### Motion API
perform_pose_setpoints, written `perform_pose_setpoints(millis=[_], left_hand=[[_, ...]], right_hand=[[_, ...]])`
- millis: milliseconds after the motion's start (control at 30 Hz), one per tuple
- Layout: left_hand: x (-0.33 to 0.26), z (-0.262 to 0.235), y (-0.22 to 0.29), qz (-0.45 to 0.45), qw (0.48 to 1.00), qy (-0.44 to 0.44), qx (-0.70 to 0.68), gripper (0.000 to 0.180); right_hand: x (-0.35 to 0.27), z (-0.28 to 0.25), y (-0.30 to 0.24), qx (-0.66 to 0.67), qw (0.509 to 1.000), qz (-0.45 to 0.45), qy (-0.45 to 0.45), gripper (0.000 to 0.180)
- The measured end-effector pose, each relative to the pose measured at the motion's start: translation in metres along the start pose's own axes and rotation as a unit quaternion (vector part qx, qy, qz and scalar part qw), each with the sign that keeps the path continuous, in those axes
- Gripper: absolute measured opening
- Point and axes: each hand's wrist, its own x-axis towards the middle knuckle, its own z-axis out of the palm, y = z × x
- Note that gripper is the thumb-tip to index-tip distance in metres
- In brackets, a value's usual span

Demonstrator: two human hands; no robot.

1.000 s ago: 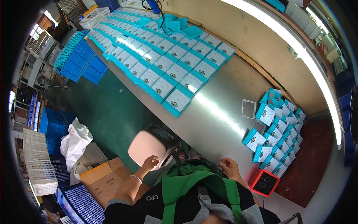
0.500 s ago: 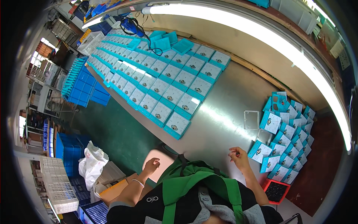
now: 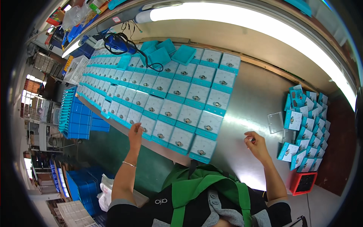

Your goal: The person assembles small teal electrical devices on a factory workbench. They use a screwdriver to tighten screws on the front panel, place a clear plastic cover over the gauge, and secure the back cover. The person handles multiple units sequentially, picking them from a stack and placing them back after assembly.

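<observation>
Rows of thin white-fronted boxes with turquoise edges (image 3: 179, 115) cover much of the metal table. My left hand (image 3: 136, 131) is over the near edge of these rows, its fingertips at a box near the table's front. Its fingers are bent together; anything between them is too small to make out. My right hand (image 3: 256, 145) hovers above the bare metal to the right of the rows. Its thumb and fingers are pinched around something small and dark that I cannot name. A clear plastic lid or tray (image 3: 275, 123) lies beyond it.
More such boxes (image 3: 308, 128) lean in overlapping stacks at the right, above a red bin (image 3: 303, 183) of small black parts. Loose turquoise trays (image 3: 184, 55) and a blue tool with a black cord (image 3: 119, 43) lie on the rows. Blue crates (image 3: 77, 117) stand at the left.
My left hand has reached up and forward from beside my body to the near box row. My right hand stays curled over the table. The view has shifted, with the table now nearer.
</observation>
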Motion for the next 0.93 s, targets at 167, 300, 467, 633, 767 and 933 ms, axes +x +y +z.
perform_pose_setpoints(millis=[167,300,467,633,767,933], left_hand=[[0.139,-0.015,-0.010,0.134,0.989,-0.066,0.019,0.022],[0.212,-0.010,-0.012,0.154,0.977,-0.140,0.043,0.030],[0.304,-0.005,-0.004,0.289,0.936,-0.171,0.109,0.051],[0.377,0.027,0.017,0.290,0.932,-0.142,0.167,0.067],[0.406,0.053,0.048,0.331,0.894,-0.164,0.254,0.079],[0.456,0.079,0.043,0.306,0.873,-0.264,0.273,0.089]], right_hand=[[0.044,0.089,-0.072,-0.087,0.993,-0.041,0.071,0.026],[0.089,0.161,-0.120,-0.151,0.979,-0.100,0.096,0.026],[0.201,0.222,-0.149,-0.215,0.949,-0.184,0.139,0.031],[0.294,0.252,-0.171,-0.316,0.907,-0.192,0.201,0.038],[0.341,0.251,-0.196,-0.417,0.886,-0.102,0.174,0.058],[0.386,0.255,-0.232,-0.437,0.889,-0.091,0.101,0.083]])
